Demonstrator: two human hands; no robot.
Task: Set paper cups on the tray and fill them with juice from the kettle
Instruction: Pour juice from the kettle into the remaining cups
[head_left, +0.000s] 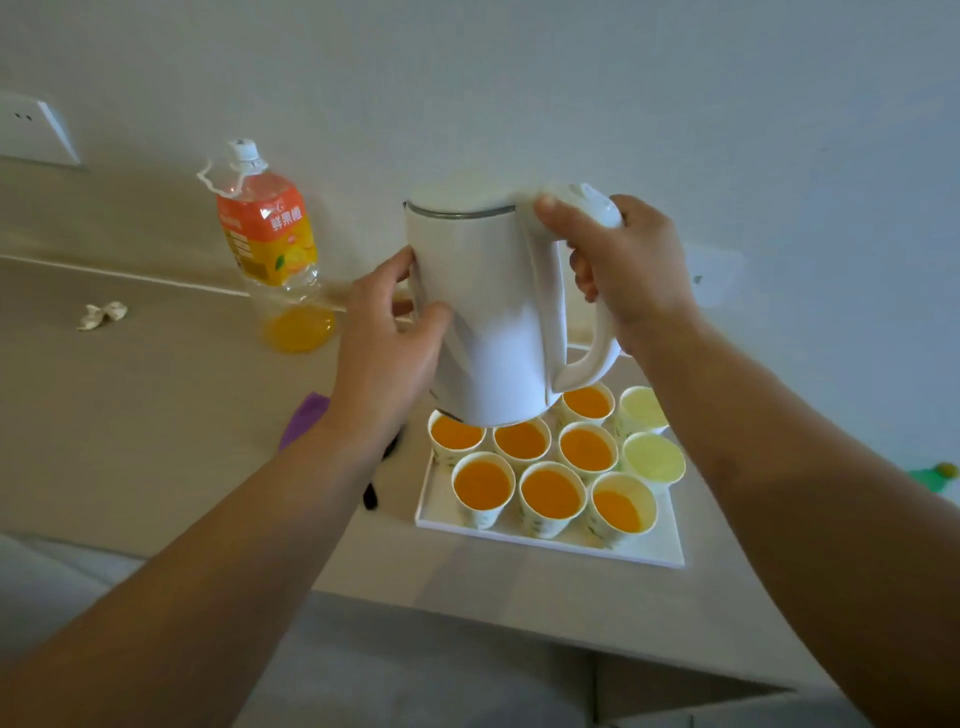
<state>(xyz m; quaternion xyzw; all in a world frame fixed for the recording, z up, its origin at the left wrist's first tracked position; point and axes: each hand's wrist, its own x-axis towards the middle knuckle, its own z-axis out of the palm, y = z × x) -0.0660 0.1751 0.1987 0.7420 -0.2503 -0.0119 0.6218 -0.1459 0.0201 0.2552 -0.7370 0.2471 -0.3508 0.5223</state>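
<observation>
Kettle (483, 312) covers the tray's (670, 556) far edge and the rear rims of the back-row cups (522, 441). Left arm (260, 519) hides most of a purple item (306, 415) and a black item (371, 496) on the worktop (156, 415); neither identifiable. Green object (935, 475) cut off at right edge, wall socket (31, 130) at left.

Your white kettle (483, 312), lid closed, hangs nearly upright above the far cups. On the white tray (662, 543) you have nine paper cups (550, 514) packed close. Seven hold orange juice (483, 486); the two at the right stand empty.
</observation>
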